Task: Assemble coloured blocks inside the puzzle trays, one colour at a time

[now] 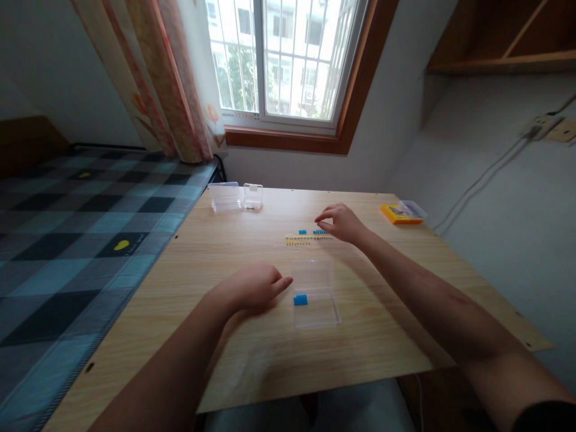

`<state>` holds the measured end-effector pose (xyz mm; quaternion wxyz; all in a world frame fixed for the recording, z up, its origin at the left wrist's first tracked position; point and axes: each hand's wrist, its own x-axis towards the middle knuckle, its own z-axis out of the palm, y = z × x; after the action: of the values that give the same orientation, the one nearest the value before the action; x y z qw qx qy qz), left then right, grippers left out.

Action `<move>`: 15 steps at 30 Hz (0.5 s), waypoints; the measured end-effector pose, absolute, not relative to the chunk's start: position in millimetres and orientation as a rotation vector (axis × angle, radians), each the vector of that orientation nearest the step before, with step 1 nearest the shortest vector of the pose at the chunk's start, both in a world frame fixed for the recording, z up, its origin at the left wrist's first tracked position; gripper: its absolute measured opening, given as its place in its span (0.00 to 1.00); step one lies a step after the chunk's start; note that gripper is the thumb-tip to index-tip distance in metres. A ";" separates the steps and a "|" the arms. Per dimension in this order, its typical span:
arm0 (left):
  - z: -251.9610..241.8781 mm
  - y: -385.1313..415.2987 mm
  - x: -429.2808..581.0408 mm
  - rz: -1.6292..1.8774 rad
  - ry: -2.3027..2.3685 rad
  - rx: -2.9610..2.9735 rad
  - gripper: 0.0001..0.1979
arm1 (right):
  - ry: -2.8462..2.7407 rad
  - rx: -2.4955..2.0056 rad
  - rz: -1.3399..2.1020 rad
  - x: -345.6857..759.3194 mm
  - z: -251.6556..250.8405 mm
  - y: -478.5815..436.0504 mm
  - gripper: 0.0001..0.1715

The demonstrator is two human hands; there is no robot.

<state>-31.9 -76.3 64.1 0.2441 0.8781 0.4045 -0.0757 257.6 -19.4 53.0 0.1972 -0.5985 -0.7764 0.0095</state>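
A hinged clear plastic box (333, 311) lies unfolded on the table, with small blue blocks (300, 300) in its near half's left corner. Beside its left edge rests my left hand (258, 285), fingers curled together and one digit pointing at the box; nothing shows in it. Farther off, my right hand (341, 223) hovers at a row of small blue pieces (319, 231), thumb and fingertips slightly apart with nothing visible between them. Another blue piece (302, 231) lies to the left of that row. Just nearer are rows of tiny yellow pieces (297, 243), partly hidden towards the right.
Two clear containers (225, 198) stand at the table's far left. An orange box with a clear lid (402, 213) sits at the far right edge. The wooden table (180, 288) borders a bed with a checked cover (135, 252) on the left and a wall on the right.
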 end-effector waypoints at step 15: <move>57.9 -77.9 -31.7 -0.355 1.135 2.312 0.35 | -2.380 -1.989 0.311 217.6 32.8 38.8 0.09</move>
<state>-31.7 -77.9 57.9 0.2676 0.8569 0.4205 -0.1314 217.6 38.8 32.8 0.0121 -0.6379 -0.7635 0.0997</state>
